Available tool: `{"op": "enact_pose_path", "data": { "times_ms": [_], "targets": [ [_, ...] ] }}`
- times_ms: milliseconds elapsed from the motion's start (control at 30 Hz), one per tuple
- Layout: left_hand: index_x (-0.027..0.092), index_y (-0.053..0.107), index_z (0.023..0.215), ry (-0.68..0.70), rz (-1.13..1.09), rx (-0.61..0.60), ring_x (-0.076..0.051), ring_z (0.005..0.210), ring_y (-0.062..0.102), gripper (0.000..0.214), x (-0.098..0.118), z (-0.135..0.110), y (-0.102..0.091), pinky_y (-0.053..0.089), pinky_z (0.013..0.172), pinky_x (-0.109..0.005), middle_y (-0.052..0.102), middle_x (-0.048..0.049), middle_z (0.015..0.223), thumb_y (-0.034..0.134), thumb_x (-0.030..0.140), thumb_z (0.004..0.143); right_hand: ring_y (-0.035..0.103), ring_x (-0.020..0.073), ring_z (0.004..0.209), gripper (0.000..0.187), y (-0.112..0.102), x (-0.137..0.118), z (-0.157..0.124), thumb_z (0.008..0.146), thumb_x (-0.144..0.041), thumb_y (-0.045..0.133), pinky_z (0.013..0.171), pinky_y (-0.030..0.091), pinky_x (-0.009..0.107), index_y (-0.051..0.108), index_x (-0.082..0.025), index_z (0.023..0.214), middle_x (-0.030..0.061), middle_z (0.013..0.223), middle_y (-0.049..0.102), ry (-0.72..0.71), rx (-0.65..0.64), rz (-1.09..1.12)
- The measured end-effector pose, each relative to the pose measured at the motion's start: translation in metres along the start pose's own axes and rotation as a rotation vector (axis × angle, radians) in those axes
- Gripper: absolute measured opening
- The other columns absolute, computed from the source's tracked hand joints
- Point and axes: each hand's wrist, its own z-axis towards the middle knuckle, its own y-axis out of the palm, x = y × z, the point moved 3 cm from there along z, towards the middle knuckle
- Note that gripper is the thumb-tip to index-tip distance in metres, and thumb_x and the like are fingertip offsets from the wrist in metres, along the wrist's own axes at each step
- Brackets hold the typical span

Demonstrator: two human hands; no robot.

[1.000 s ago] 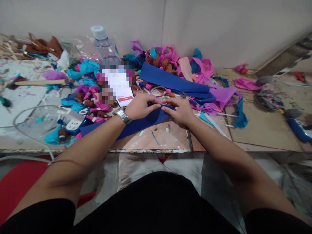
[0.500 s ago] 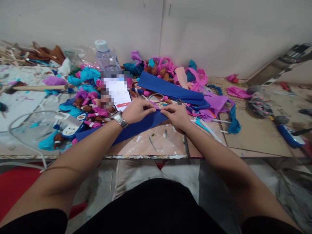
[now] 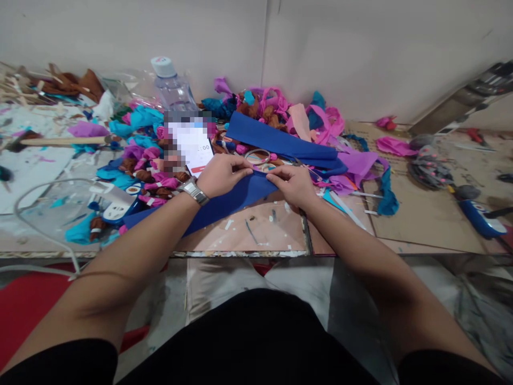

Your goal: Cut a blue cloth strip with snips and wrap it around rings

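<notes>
A long blue strip of crepe paper (image 3: 224, 203) lies across the brown board (image 3: 256, 232) in front of me. My left hand (image 3: 222, 174), with a metal watch on its wrist, pinches the strip's far right end. My right hand (image 3: 292, 182) pinches the same end from the other side, fingertips almost meeting those of the left. Both hands are closed on the paper. Just beyond them lie a roll of tape (image 3: 258, 156) and a folded blue sheet (image 3: 280, 140).
A phone (image 3: 194, 147) and a plastic water bottle (image 3: 172, 88) stand behind my left hand. Heaps of pink, purple, teal and brown paper scraps (image 3: 280, 107) cover the back. A white cable (image 3: 44, 184) loops at left. Dark tools (image 3: 435, 168) lie at right.
The head camera has shifted slightly. Both hands stay on the end of the blue strip, with small changes in finger position.
</notes>
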Motion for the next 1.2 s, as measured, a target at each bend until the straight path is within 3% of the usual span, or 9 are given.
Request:
{"op": "enact_pose_path", "data": {
  "times_ms": [400,533,633,733,800,967,1200],
  "targets": [
    [0.022,0.082,0.104,-0.045,0.105,0.023,-0.024,0.086,0.071,0.023,0.003,-0.001,-0.004,0.052,0.083,-0.036,0.082,-0.0058,0.097,0.063,0.034,0.098,0.070,0.0198,0.073,0.025,-0.002,0.000,0.001,0.093,-0.043,0.076,0.068,0.050,0.031,0.086,-0.020,0.097,0.0035,0.085,0.081,0.014,0.004,-0.029],
    [0.021,0.077,0.108,-0.047,0.133,0.083,-0.024,0.084,0.070,0.027,0.004,-0.003,-0.005,0.052,0.083,-0.036,0.080,-0.0063,0.095,0.052,0.029,0.102,0.069,0.0195,0.071,0.026,-0.004,0.001,0.000,0.093,-0.044,0.075,0.067,0.051,0.031,0.085,-0.020,0.095,0.0040,0.084,0.081,0.025,0.017,-0.043],
    [0.019,0.075,0.116,0.054,0.113,0.063,-0.026,0.096,0.072,0.034,0.010,-0.005,-0.001,0.053,0.090,-0.038,0.080,-0.0091,0.107,0.046,0.032,0.106,0.071,0.0198,0.073,0.025,-0.005,0.000,0.000,0.093,-0.043,0.076,0.069,0.052,0.031,0.085,-0.020,0.095,0.0040,0.085,0.082,0.011,0.015,-0.032],
    [0.018,0.075,0.124,0.207,0.105,-0.030,-0.028,0.113,0.071,0.038,0.018,-0.007,0.007,0.052,0.101,-0.041,0.078,-0.0115,0.124,0.051,0.040,0.105,0.073,0.0206,0.077,0.024,-0.002,-0.003,-0.002,0.093,-0.041,0.076,0.074,0.054,0.031,0.085,-0.020,0.098,0.0045,0.089,0.083,-0.015,-0.021,-0.003],
    [0.019,0.076,0.124,0.233,0.111,-0.078,-0.029,0.116,0.071,0.037,0.021,-0.009,0.013,0.051,0.104,-0.042,0.078,-0.0111,0.124,0.054,0.042,0.104,0.074,0.0207,0.078,0.024,0.001,-0.006,-0.003,0.093,-0.041,0.076,0.075,0.054,0.031,0.086,-0.020,0.098,0.0045,0.090,0.083,-0.036,-0.041,-0.005],
    [0.021,0.081,0.110,0.144,0.097,-0.093,-0.028,0.100,0.074,0.032,0.016,-0.007,0.016,0.054,0.094,-0.040,0.082,-0.0093,0.108,0.058,0.041,0.101,0.075,0.0212,0.081,0.023,0.004,-0.005,-0.003,0.093,-0.043,0.075,0.076,0.055,0.031,0.086,-0.023,0.098,0.0035,0.092,0.083,-0.041,-0.058,-0.013],
    [0.019,0.082,0.109,0.074,0.052,-0.042,-0.026,0.096,0.075,0.032,0.013,-0.005,0.009,0.054,0.090,-0.037,0.083,-0.0085,0.106,0.060,0.041,0.099,0.074,0.0211,0.077,0.024,0.001,-0.003,-0.002,0.092,-0.042,0.076,0.072,0.055,0.031,0.085,-0.021,0.098,0.0040,0.089,0.083,-0.004,-0.027,0.011]
  ]
}}
